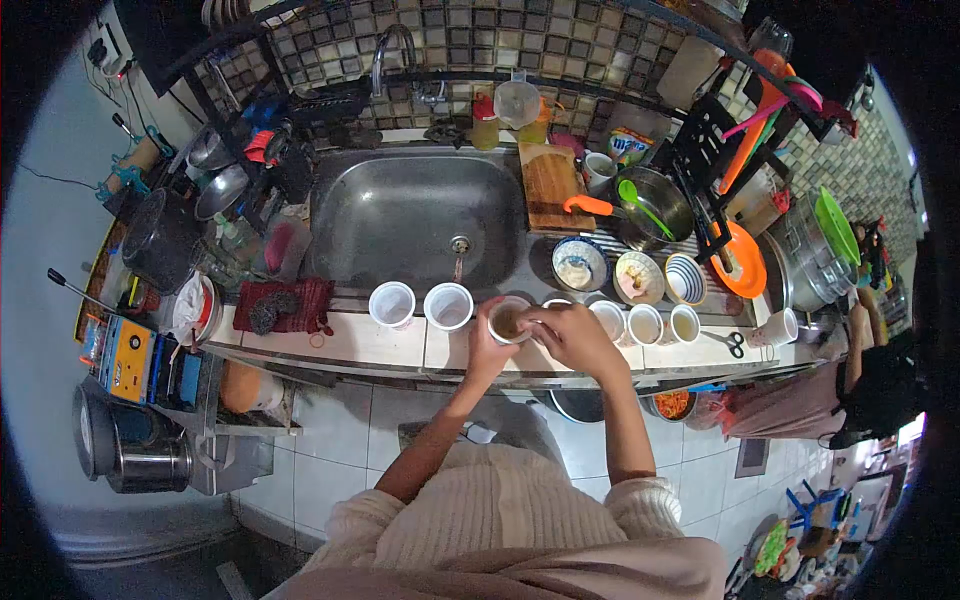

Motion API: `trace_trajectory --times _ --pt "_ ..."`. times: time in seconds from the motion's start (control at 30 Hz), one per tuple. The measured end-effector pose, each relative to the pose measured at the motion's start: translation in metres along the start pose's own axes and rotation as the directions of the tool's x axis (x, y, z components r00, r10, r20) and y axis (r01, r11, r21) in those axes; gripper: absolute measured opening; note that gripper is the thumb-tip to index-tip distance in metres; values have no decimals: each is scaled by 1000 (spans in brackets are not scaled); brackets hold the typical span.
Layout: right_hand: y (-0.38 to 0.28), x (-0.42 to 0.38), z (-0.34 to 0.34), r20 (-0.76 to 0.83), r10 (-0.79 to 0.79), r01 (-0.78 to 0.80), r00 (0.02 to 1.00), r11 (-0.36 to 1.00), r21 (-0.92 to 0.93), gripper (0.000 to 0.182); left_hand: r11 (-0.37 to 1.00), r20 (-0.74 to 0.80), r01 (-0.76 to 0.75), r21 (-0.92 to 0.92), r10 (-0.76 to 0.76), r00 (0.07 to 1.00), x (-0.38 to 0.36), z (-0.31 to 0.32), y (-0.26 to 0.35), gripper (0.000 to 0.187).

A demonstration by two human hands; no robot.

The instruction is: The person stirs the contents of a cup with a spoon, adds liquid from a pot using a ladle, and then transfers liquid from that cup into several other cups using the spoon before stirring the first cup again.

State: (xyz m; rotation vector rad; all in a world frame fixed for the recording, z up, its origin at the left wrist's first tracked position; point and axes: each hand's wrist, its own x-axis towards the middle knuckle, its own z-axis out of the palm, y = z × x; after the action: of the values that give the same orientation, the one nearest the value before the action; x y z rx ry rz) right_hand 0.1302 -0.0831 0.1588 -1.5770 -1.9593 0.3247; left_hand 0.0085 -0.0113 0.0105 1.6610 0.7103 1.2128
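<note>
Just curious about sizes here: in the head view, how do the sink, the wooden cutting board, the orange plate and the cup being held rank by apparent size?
1. sink
2. wooden cutting board
3. orange plate
4. held cup

The fisheye lens distorts the edges, so board versus plate is unsure.

White cups (420, 305) at centre; red cloth (285, 303) left of them. Striped blue bowl (685, 278), orange plate (745, 262), green lid (835, 225) at right. Checkered dark tiles (480, 35) along top.

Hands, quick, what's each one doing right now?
Left hand: closed around a white cup.
Right hand: curled over the same cup's rim, touching it.
</note>
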Motion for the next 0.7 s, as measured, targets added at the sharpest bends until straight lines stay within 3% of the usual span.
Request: trace_trajectory --times 0.07,0.13,0.3,0.37,0.4,0.5,0.53,0.57,0.63,0.67,0.7 --pt "-10 -10 -12 -5 20 -20 1000 999 -31 10 1000 -22 19 -4 -19 1000 -4 2 5 75" --pt "-18 -25 -18 -190 -6 5 982 1000 -3 16 999 -28 23 45 -22 999 -5 3 10 86" --pt "-35 -60 -23 -328 -111 77 938 990 -116 22 994 30 58 89 -61 998 -13 -7 23 91" --pt "-32 -68 -10 -504 -148 130 851 989 -70 22 965 81 84 247 -107 991 -24 -13 16 89" --pt "-36 -71 -10 -452 -100 71 886 994 -81 18 962 94 163 217 -187 978 -29 -18 23 82" --pt "-29 -81 11 -473 -136 79 871 987 -139 16 957 73 145 252 -168 983 -47 -31 23 73" --pt "-30 -82 14 -508 -131 84 851 990 -114 16 957 54 206 203 -221 974 -51 -35 29 52" --pt "-30 -82 14 -508 -125 80 852 991 -109 16 956 56 210 206 -226 973 -50 -37 33 52" --pt "-28 -81 12 -428 -41 38 903 999 -16 16 885 154 439 -155 -417 895 -52 -39 39 32" --pt "-26 -77 12 -427 -50 47 903 999 -17 16 899 143 433 -62 -422 895 -49 -39 42 20" --pt "-21 -75 14 -425 -47 45 904 999 -15 16 898 142 436 -61 -425 894 -45 -39 46 20"
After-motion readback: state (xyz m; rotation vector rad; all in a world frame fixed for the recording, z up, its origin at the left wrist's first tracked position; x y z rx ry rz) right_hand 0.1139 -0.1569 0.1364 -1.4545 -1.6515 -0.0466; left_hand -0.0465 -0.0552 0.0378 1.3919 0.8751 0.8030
